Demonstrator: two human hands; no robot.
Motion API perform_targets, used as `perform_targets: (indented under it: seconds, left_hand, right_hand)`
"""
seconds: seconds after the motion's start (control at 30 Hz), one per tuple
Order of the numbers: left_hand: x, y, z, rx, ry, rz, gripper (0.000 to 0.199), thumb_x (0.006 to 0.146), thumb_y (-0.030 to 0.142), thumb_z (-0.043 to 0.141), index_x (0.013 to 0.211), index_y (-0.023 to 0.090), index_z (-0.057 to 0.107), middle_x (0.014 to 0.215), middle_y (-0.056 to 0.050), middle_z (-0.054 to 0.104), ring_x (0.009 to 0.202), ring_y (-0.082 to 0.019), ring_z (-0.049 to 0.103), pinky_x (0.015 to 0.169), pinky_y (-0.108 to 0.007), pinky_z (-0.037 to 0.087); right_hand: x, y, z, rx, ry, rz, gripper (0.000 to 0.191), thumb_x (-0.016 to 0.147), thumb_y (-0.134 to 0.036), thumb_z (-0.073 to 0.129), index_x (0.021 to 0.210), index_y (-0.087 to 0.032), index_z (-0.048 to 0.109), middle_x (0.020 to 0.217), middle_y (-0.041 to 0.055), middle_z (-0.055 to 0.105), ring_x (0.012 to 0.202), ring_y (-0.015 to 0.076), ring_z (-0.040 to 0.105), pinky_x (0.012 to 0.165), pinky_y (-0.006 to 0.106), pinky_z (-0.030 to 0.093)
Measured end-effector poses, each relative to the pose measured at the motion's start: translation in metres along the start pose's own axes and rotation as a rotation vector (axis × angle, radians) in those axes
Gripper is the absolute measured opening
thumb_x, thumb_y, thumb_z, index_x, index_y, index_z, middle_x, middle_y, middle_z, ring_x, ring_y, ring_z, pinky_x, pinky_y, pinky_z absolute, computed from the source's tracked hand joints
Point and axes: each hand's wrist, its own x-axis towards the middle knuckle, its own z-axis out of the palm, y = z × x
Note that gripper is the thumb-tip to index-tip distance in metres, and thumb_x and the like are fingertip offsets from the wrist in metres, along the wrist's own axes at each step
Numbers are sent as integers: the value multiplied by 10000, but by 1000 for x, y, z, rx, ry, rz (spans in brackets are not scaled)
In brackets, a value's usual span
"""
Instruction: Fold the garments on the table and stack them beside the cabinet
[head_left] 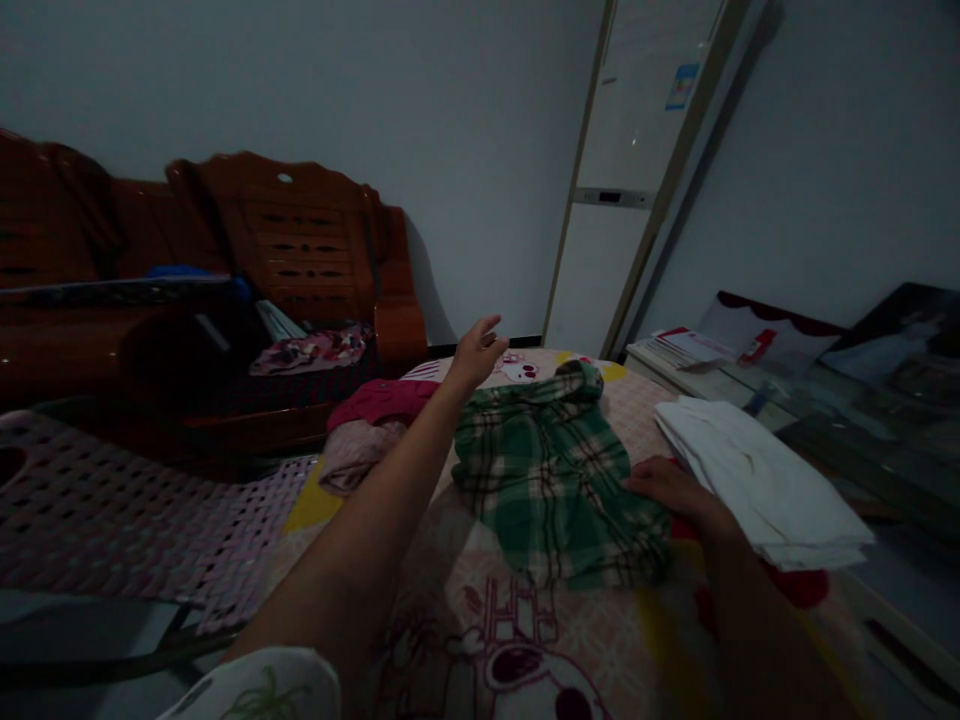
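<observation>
- Largest on my screen is the wooden bench (300, 220); its seat holds a floral cloth (311, 350), while the hollow beneath its arm is too dark for me to read.
- The desk (634, 400) wears a printed cover and runs out of my view at the bottom.
- On the right I get a white cabinet (739, 388) with papers (686, 348) on top (what it contains, I can't make out).
- The green plaid garment (555, 470) lies mid-desk, rumpled, crossed by pale and dark stripes, its far end bunched.
- A white folded cloth (757, 475) sits right of it; a magenta cloth (382, 402) is on the left, partly hidden by my forearm.
- My left hand (478, 358) is raised beyond the garment's left side, fingers wide and holding nothing.
- My right hand (671, 487) touches the garment's right edge; whether those fingers pinch it, I can't tell.
</observation>
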Motion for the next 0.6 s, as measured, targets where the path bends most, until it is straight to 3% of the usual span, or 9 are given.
perform_targets:
  seconds: [0.13,0.27,0.37,0.47,0.53,0.6]
  left_hand:
    - [-40,-33,-18,444,-50,-100,421,805,272,605,1205,139,625,1229,-149,646,1062,-266,638,962,-396,481]
    - [-74,-60,-35,811,-63,-190,334,823,267,597,1122,130,657,1053,-151,700,1038,-292,640,937,-383,468]
    - [-89,-74,-37,855,-63,-319,407,813,301,630,1194,159,620,1062,-142,709,1025,-300,655,886,-364,477]
    - [-94,-86,-35,797,-21,-384,476,802,309,646,1250,162,585,1090,-146,709,1038,-301,656,880,-356,470]
    - [-94,-92,-35,742,18,-381,399,807,299,631,1185,173,622,1068,-130,716,1021,-288,660,872,-344,466]
    - [-92,-96,-37,697,43,-391,267,790,272,625,1036,180,675,989,-101,727,960,-270,670,837,-327,466]
  right_hand:
    - [6,-15,3,-196,259,42,363,809,-435,568,572,-167,626,535,24,602,541,142,533,555,258,364]
    - [13,-37,21,-355,431,-11,246,837,-364,601,700,-175,677,728,70,705,722,185,634,662,262,406]
    - [15,-46,42,-417,375,-113,232,855,-383,621,903,-169,700,907,90,733,866,210,661,738,270,426]
    - [17,-48,61,-547,349,-96,306,860,-363,628,1093,-168,667,1001,118,728,939,234,664,762,284,428]
    - [19,-45,67,-562,356,-66,220,882,-284,572,1037,-172,680,976,117,730,922,223,665,745,276,428]
    - [23,-41,66,-409,389,-63,181,878,-241,527,882,-171,694,867,89,726,838,194,663,695,255,431]
